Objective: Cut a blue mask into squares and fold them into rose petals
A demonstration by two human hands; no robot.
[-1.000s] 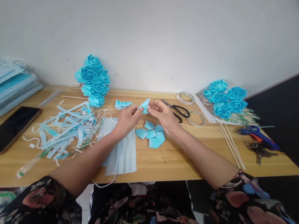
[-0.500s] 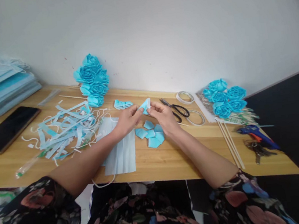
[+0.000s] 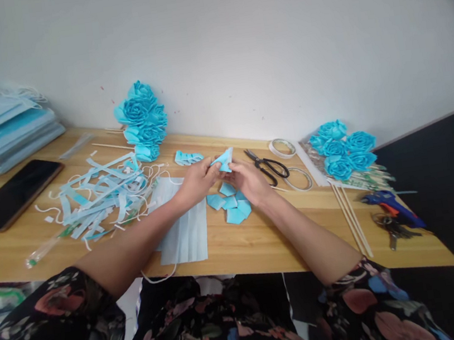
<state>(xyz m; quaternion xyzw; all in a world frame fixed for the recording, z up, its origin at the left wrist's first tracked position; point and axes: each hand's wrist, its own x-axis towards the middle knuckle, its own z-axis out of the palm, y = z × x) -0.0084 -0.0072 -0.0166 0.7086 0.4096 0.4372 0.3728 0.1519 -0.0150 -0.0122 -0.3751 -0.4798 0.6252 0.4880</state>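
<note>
Between my two hands is a small piece of light-blue mask fabric (image 3: pixel 224 160), its pointed corner sticking up to the right. My left hand (image 3: pixel 198 184) pinches its left side, thumb on top. The fingers of my right hand (image 3: pixel 251 182) close on its lower right part; some fingertips are hidden behind it. Just below lie several cut blue fabric pieces (image 3: pixel 232 205) in a loose cluster. A pleated face mask (image 3: pixel 186 233) lies flat under my left forearm. Behind my left hand is a row of folded blue pieces (image 3: pixel 188 157).
Scissors (image 3: pixel 266 165) and tape rolls (image 3: pixel 282 148) lie right of my hands. Blue fabric roses (image 3: pixel 142 120) stand at the wall, more roses (image 3: pixel 342 148) farther right. Scrap strips (image 3: pixel 104 195), a phone (image 3: pixel 15 194) and stacked masks (image 3: pixel 2 131) fill the left; a glue gun (image 3: pixel 393 207) and sticks (image 3: pixel 351 220) lie right.
The blue fabric piece has turned a little, its point now leaning farther right. My right fingers have shifted lower along it, while both hands stay close together.
</note>
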